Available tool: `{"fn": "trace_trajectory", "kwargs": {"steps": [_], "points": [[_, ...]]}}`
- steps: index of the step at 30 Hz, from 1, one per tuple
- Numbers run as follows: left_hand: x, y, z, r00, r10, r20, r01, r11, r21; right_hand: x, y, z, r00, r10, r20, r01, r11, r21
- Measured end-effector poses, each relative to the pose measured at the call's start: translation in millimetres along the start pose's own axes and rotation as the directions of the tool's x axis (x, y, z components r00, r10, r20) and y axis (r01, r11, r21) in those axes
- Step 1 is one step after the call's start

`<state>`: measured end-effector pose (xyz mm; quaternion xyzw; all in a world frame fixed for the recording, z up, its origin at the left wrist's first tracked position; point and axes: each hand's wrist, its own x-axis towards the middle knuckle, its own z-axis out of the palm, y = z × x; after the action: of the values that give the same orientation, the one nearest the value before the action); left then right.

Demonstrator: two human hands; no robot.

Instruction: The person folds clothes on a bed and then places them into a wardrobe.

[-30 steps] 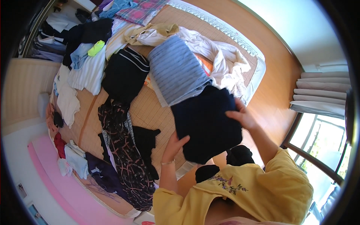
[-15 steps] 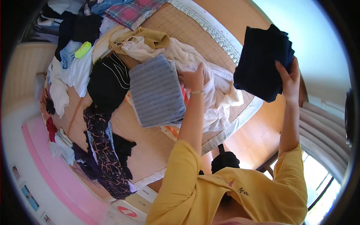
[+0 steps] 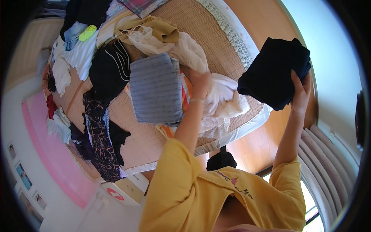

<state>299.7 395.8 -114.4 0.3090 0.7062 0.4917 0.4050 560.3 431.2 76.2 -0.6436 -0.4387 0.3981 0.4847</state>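
Out to the right, above the bed's edge, my right hand [image 3: 301, 91] grips a thick folded black garment [image 3: 272, 71] by its near right corner, thumb on top and fingers beneath. My left hand [image 3: 199, 85] is over the bed, against a crumpled sheer white garment [image 3: 222, 92]; its fingers are smeared by motion. Just left of that hand lies a folded blue-grey striped cloth [image 3: 154, 89]. An orange-and-white cloth [image 3: 186, 87] peeks out from beneath it.
A woven mat [image 3: 193, 23] covers the bed. Around lie a tan garment [image 3: 156, 29], a black garment with white piping [image 3: 110, 67], a patterned dark garment [image 3: 98, 135] and more clothes at the far left. A black object [image 3: 221, 160] is beside the bed. Grey curtains [image 3: 320, 166] hang at right.
My left hand has shifted slightly over the white garment. The black garment in my right hand has tilted and dropped a little. The whole view has shifted somewhat.
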Motion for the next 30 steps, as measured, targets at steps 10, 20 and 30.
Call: {"fn": "trace_trajectory", "kwargs": {"steps": [10,20,30], "points": [[-136,157,-215,0.567,-0.429,0.703,0.739,0.642,-0.205,67,-22,88,0.957,-0.219,0.191,0.169,0.954,0.249],[-265,149,-350,0.449,-0.479,0.754,0.847,0.496,-0.189,-29,94,160,0.917,0.398,0.025,-0.355,0.785,0.508],[-280,174,-404,0.418,-0.52,0.745,0.84,0.533,-0.099,-262,54,175,-0.089,0.383,0.919,-0.487,0.788,-0.376]]}}
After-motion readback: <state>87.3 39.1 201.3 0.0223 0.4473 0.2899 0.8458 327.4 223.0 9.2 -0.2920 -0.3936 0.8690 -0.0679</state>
